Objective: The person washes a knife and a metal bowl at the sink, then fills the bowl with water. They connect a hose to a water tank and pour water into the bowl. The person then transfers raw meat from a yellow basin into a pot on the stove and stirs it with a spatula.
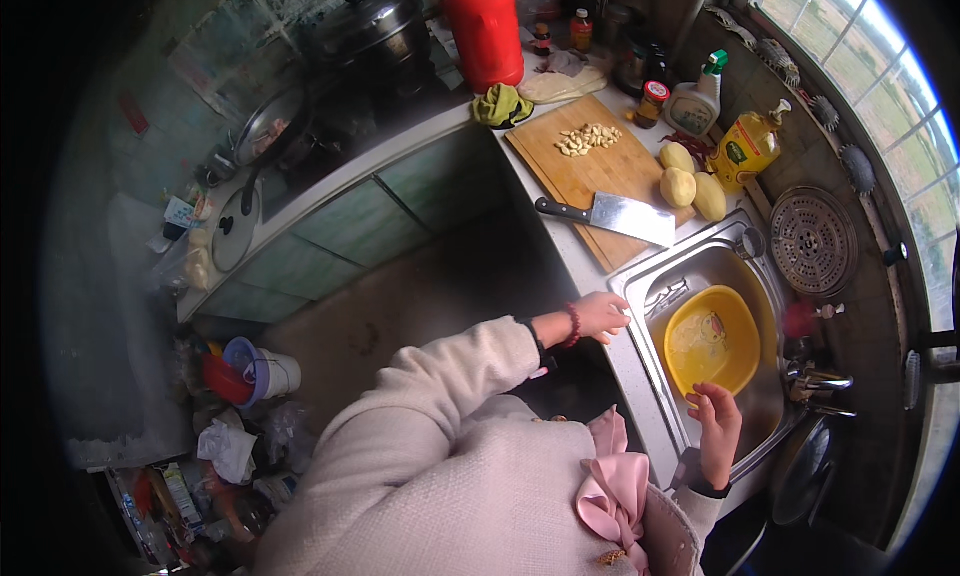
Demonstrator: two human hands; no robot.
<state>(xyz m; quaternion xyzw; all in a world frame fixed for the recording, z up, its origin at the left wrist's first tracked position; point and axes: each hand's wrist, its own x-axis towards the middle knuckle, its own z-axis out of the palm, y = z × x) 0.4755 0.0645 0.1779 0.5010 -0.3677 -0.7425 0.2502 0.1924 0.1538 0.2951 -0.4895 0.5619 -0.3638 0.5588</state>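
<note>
My left hand [600, 317], with a red bead bracelet at its wrist, is over the counter edge beside the sink, fingers apart and empty. At the near side of a yellow plastic basin [742, 328], my right hand [718, 422] has its fingers loosely bent and holds nothing visible. The basin sits in the stainless steel sink [652, 306] with some liquid in it. Beyond my left hand lies a wooden cutting board [577, 175], bearing peeled garlic cloves [589, 139] and a cleaver [634, 217]. Three peeled potatoes [678, 187] rest by the board's right edge.
A red thermos flask [484, 32], a yellow pump bottle [750, 148], a spray bottle [696, 103] and a lidded jar [652, 105] stand on the counter. The faucet [825, 381] is right of the sink. A lidded pot [371, 25] stands on the stove; buckets [277, 372] are lower left.
</note>
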